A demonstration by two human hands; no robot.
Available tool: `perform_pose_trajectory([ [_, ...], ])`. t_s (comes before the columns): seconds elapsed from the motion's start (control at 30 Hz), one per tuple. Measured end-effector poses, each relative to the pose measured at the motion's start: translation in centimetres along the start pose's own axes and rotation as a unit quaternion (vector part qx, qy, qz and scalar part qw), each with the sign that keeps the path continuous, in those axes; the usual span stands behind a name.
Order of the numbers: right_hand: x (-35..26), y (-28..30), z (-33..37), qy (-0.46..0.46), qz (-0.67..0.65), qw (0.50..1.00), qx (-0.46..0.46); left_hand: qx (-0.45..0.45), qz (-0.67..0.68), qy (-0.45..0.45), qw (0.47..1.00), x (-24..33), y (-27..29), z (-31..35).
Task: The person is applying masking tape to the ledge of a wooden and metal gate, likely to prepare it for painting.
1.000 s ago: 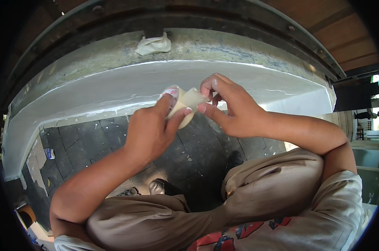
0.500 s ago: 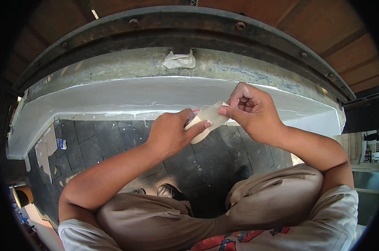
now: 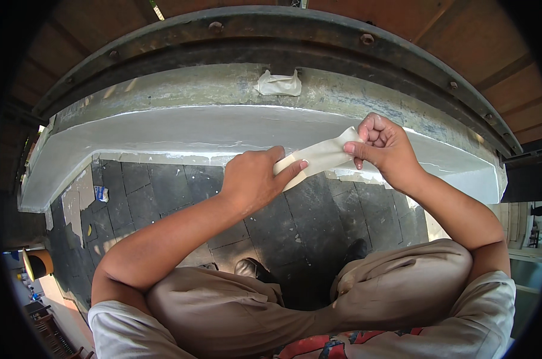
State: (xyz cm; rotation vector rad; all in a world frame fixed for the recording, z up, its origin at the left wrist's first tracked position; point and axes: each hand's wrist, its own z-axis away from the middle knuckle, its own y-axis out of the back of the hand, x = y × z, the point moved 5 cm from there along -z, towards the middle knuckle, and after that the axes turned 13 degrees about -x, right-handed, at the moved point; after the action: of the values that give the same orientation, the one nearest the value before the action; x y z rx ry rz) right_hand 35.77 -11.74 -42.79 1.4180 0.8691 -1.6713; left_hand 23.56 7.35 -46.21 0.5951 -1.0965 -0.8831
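Note:
A strip of cream masking tape (image 3: pixel 323 157) stretches between my two hands, in front of the white-painted ledge face. My left hand (image 3: pixel 254 175) is closed around the tape's lower end, thumb lying across it; the roll itself is mostly hidden behind the fingers. Between thumb and curled fingers, my right hand (image 3: pixel 381 145) pinches the upper end, higher and to the right. The strip looks slightly creased near the right fingers.
Ahead runs a curved ledge (image 3: pixel 181 127) with wet-looking white paint, below a dark bolted metal rail (image 3: pixel 283 33). A crumpled piece of tape (image 3: pixel 279 84) sits on its top. Dark floor tiles (image 3: pixel 283 218) carry paper scraps (image 3: pixel 78 200) and a small blue-white packet (image 3: pixel 101 194).
My right hand has moved right, away from the left, and the strip of tape between them is longer. The whole view has shifted a little.

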Motion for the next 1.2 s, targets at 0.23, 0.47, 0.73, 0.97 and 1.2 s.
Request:
perform_pose_trajectory([
  [0.23,0.7,0.5,0.0,-0.030,-0.023,0.999,0.013,0.056,0.103,-0.085,0.989,0.4,0.0,0.7],
  [0.47,-0.9,1.7,1.6,-0.063,0.361,0.930,0.020,0.075,0.059,-0.124,0.988,1.1,2.2,1.9],
  [0.73,-4.0,-6.7,1.0,0.046,0.519,0.849,-0.083,0.016,-0.079,-0.179,0.981,4.3,0.9,2.8],
  [0.97,-0.3,-6.4,1.1,-0.065,0.405,0.879,-0.245,-0.011,0.084,-0.199,0.976,3.3,0.9,3.1],
  [1.2,-2.9,-6.0,1.7,-0.081,0.325,0.923,-0.188,0.001,0.317,-0.154,0.936,1.6,0.1,2.6],
])
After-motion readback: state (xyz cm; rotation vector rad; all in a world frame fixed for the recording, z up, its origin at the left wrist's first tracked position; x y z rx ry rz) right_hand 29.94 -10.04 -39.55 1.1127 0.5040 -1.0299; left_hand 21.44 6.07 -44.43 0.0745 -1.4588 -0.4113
